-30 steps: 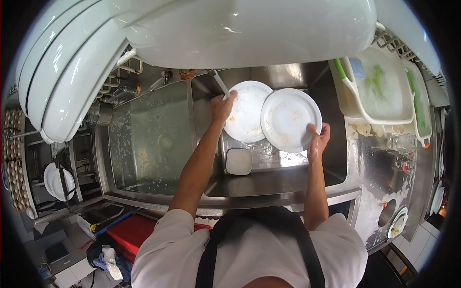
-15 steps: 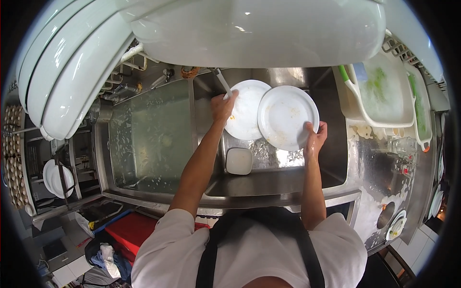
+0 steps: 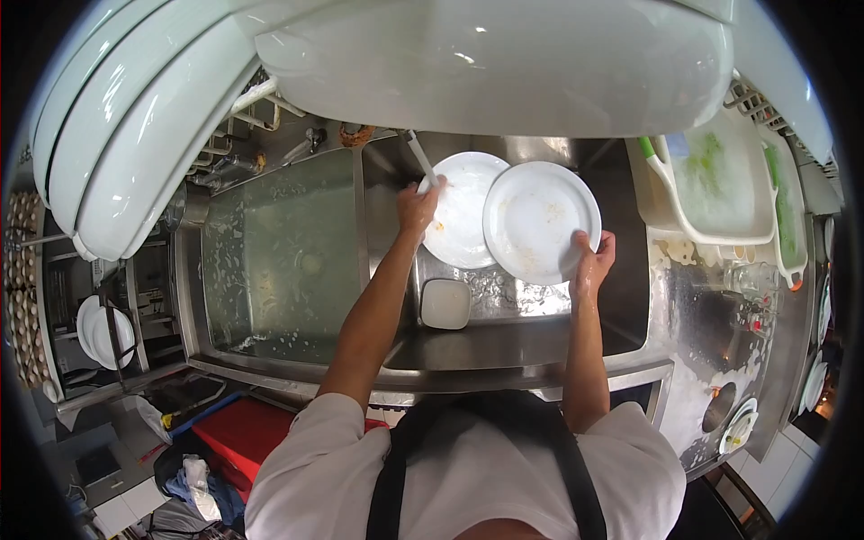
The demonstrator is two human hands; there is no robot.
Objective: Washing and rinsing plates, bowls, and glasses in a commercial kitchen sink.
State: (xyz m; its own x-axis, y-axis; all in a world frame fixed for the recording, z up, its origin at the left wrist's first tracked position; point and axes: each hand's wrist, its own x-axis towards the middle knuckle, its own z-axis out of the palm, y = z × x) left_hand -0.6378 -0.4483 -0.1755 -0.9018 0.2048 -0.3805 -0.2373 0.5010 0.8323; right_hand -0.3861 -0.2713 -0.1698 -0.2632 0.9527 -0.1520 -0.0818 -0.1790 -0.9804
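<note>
My left hand (image 3: 417, 207) is closed around the end of the grey faucet spout (image 3: 421, 155), over the left part of the steel sink basin. Just beside it, a white round plate (image 3: 457, 216) with small orange food bits lies tilted in the basin. My right hand (image 3: 594, 261) grips the lower right rim of a second white plate (image 3: 540, 225), thumb on top, with faint yellowish stains on its face. That plate overlaps the first one's right edge. Below them, a small white squarish dish (image 3: 445, 303) sits on the basin floor.
A water-filled basin (image 3: 279, 261) adjoins on the left. Large white dishes (image 3: 504, 72) in a rack hang over the far edge. At right stand a white tub (image 3: 720, 180) of sudsy water, glasses (image 3: 754, 279) and a counter hole (image 3: 718, 409) beside small soiled plates (image 3: 740, 427).
Both hands keep their holds and stay nearly in place. The view has shifted slightly; the plates look almost unmoved.
</note>
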